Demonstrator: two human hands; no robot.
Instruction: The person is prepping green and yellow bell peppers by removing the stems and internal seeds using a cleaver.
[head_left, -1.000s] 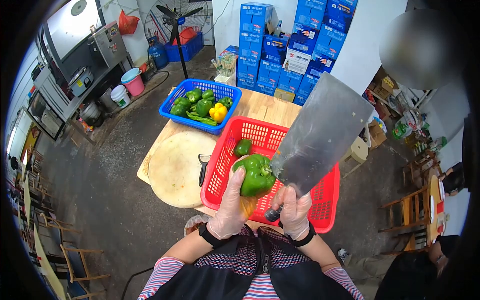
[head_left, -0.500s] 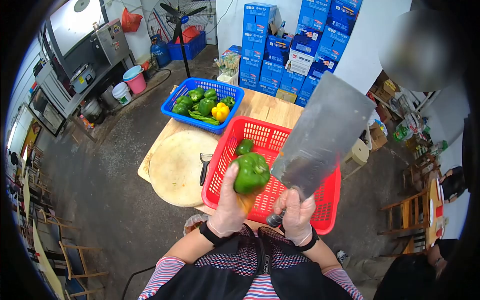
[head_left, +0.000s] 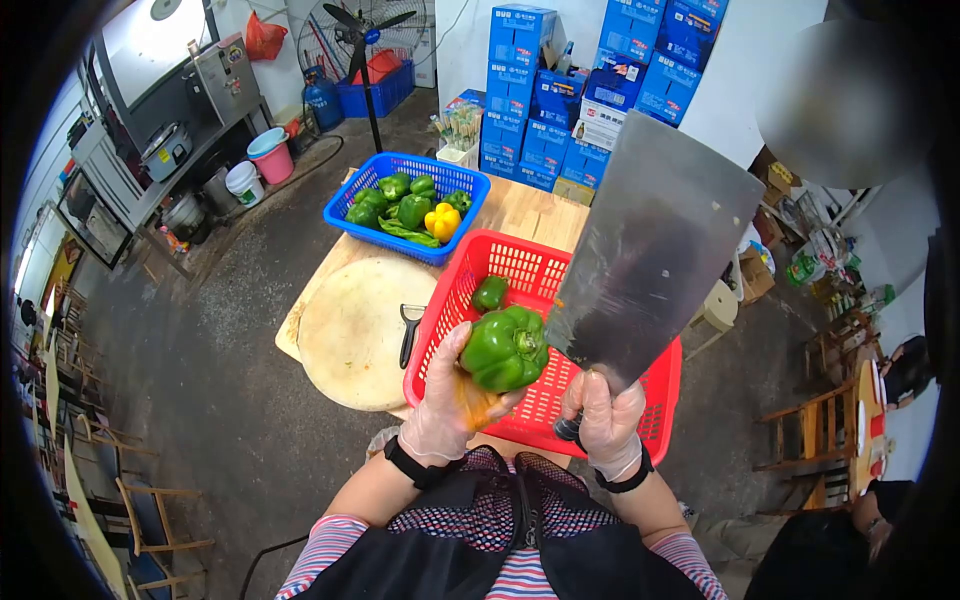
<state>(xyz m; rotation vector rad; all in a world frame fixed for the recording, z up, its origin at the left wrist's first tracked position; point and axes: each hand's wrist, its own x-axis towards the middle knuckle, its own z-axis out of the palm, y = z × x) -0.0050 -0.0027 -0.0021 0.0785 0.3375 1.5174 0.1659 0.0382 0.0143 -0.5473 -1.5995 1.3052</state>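
Note:
My left hand (head_left: 440,410), in a clear plastic glove, grips a green bell pepper (head_left: 503,349) with its stem end turned to the right. An orange-yellow patch shows at the palm under the pepper; I cannot make out what it is. In my gloved right hand (head_left: 606,418) is a broad cleaver (head_left: 660,240), blade raised and tilted up to the right, its lower left edge close beside the pepper. Both hands are above a red plastic basket (head_left: 660,430), where another green pepper (head_left: 490,293) lies near the left wall.
Left of the red basket are a round chopping board (head_left: 355,335) and a black peeler (head_left: 408,335). Behind them a blue basket (head_left: 345,232) holds green peppers and a yellow pepper (head_left: 442,222). Stacked blue boxes (head_left: 520,90) stand beyond the table; a person (head_left: 830,550) is at right.
The pepper has shifted slightly right and turned, so its stem end shows more. The cleaver has moved a little to the right, its blade facing me more broadly.

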